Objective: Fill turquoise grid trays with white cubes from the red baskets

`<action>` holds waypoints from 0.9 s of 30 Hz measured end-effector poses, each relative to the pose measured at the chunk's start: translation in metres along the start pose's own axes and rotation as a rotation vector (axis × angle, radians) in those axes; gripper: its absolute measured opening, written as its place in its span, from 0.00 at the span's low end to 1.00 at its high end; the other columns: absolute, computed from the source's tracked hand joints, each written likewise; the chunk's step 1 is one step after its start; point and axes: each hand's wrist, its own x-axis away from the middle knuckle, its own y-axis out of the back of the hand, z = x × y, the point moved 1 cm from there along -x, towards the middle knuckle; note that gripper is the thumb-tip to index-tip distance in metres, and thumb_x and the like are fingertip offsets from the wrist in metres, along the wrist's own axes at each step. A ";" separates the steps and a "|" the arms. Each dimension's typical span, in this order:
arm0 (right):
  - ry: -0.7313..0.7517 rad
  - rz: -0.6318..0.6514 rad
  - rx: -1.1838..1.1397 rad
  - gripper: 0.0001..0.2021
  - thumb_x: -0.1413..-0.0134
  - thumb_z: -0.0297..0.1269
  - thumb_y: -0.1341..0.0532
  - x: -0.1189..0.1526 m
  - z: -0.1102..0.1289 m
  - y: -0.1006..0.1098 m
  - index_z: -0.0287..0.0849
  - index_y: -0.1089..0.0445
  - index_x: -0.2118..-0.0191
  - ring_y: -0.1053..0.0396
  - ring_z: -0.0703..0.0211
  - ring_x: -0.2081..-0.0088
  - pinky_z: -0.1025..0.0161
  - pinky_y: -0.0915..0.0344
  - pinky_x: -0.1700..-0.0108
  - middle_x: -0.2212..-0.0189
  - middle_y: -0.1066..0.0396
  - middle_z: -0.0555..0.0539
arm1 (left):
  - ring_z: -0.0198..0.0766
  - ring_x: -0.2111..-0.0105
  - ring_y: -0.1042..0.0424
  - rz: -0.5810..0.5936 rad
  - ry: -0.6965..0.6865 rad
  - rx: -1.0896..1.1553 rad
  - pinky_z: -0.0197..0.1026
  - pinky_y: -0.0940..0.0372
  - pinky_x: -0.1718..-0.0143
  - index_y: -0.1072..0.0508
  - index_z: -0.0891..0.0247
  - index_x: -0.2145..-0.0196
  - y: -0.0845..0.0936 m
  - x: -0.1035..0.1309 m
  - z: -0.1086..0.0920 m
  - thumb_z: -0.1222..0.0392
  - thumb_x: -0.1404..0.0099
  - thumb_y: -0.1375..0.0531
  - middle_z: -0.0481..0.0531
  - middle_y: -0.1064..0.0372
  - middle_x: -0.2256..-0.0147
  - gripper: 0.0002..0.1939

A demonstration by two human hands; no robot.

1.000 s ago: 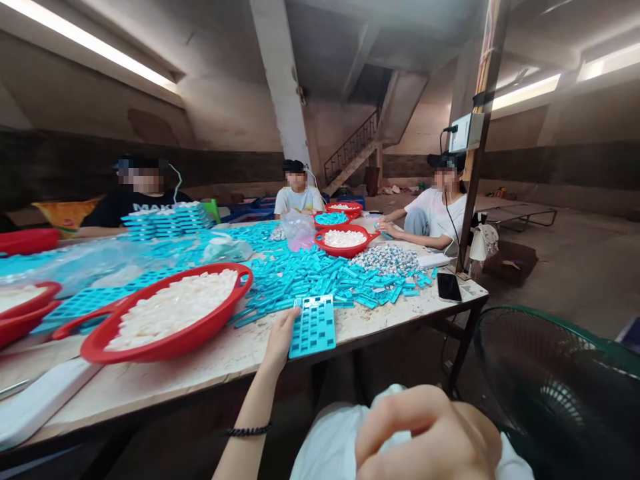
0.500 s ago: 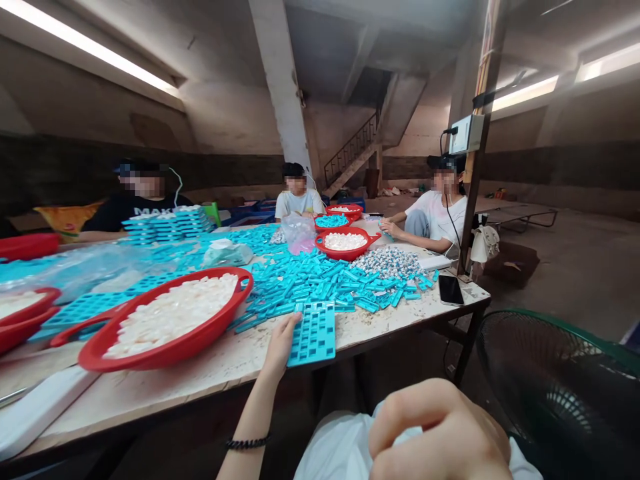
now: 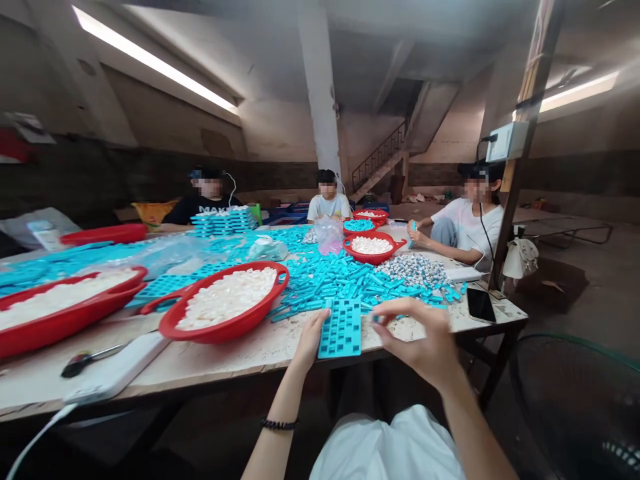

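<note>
My left hand [image 3: 311, 339] grips the left edge of a blue plastic tray with square holes [image 3: 341, 327], thumb on top, at the front edge of the table. Just right of the tray, my right hand [image 3: 423, 337] is in a pinch, thumb and forefinger curved round toward each other. At its fingertips is a small dark bluish piece [image 3: 375, 319], too small to name. Behind the tray spreads a heap of blue plastic pieces [image 3: 330, 277]. Left of my left hand stands a red basket [image 3: 173, 330] full of small white pieces [image 3: 227, 297].
Small white-and-blue pieces [image 3: 413, 270] lie heaped at the right, near a phone [image 3: 481, 305]. A white power strip [image 3: 120, 373] rests at the front left. Another red basket [image 3: 370, 259] sits further back. Three people sit round the table; a fan [image 3: 575, 393] stands at the right.
My right hand has moved up and away from close to the camera to beside the tray, pinching a small piece. My left hand still holds the tray. The view has turned left.
</note>
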 end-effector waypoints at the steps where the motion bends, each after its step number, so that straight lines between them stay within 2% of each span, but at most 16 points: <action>1: -0.074 0.052 -0.040 0.05 0.44 0.33 0.35 0.001 -0.026 -0.025 0.47 0.23 0.61 0.23 0.59 0.68 0.62 0.26 0.60 0.68 0.21 0.51 | 0.54 0.47 0.26 0.004 -0.009 0.003 0.52 0.33 0.44 0.20 0.63 0.62 0.000 -0.001 0.001 0.50 0.38 0.38 0.58 0.20 0.54 0.15; 3: -0.221 0.134 -0.095 0.04 0.46 0.34 0.35 0.011 -0.078 -0.073 0.44 0.23 0.64 0.23 0.59 0.69 0.64 0.27 0.62 0.69 0.21 0.50 | 0.54 0.46 0.27 -0.007 -0.023 -0.007 0.52 0.34 0.42 0.20 0.64 0.61 0.001 -0.004 0.004 0.49 0.39 0.38 0.58 0.21 0.54 0.16; 5: -0.339 0.188 -0.074 0.05 0.47 0.34 0.36 0.025 -0.118 -0.114 0.44 0.23 0.64 0.23 0.58 0.67 0.64 0.28 0.61 0.68 0.21 0.50 | 0.54 0.44 0.28 -0.015 -0.032 -0.008 0.52 0.36 0.41 0.20 0.65 0.61 0.002 -0.007 0.007 0.47 0.41 0.38 0.59 0.21 0.52 0.19; 7: -0.380 0.212 -0.006 0.05 0.48 0.32 0.36 0.037 -0.142 -0.141 0.45 0.23 0.65 0.24 0.57 0.64 0.63 0.29 0.59 0.66 0.21 0.50 | 0.55 0.44 0.29 0.003 -0.042 0.000 0.52 0.36 0.41 0.21 0.66 0.61 0.002 -0.009 0.010 0.43 0.44 0.38 0.61 0.22 0.51 0.23; 9: -0.384 0.206 0.049 0.05 0.48 0.32 0.36 0.044 -0.151 -0.156 0.46 0.23 0.65 0.25 0.57 0.63 0.62 0.30 0.57 0.67 0.21 0.50 | 0.56 0.44 0.29 0.030 -0.056 -0.004 0.51 0.36 0.41 0.21 0.66 0.61 0.003 -0.010 0.011 0.39 0.46 0.38 0.61 0.22 0.51 0.27; 15: -0.380 0.177 0.056 0.05 0.47 0.30 0.34 0.043 -0.156 -0.159 0.44 0.22 0.64 0.26 0.57 0.63 0.63 0.32 0.57 0.66 0.23 0.49 | 0.57 0.45 0.28 0.052 -0.063 0.038 0.53 0.36 0.41 0.21 0.65 0.63 0.001 -0.010 0.012 0.38 0.50 0.37 0.61 0.21 0.53 0.27; 20: -0.408 0.166 0.023 0.06 0.44 0.30 0.36 0.045 -0.158 -0.163 0.46 0.21 0.62 0.26 0.57 0.65 0.61 0.32 0.55 0.64 0.22 0.49 | 0.55 0.44 0.29 0.050 -0.076 0.012 0.53 0.39 0.39 0.20 0.64 0.62 0.001 -0.011 0.013 0.41 0.47 0.38 0.60 0.22 0.52 0.25; 27: -0.440 0.136 0.077 0.06 0.46 0.29 0.34 0.046 -0.155 -0.165 0.44 0.21 0.62 0.28 0.56 0.66 0.60 0.32 0.55 0.65 0.22 0.48 | 0.55 0.45 0.29 0.078 -0.084 0.023 0.52 0.38 0.40 0.20 0.63 0.62 0.001 -0.011 0.015 0.43 0.46 0.40 0.58 0.22 0.52 0.23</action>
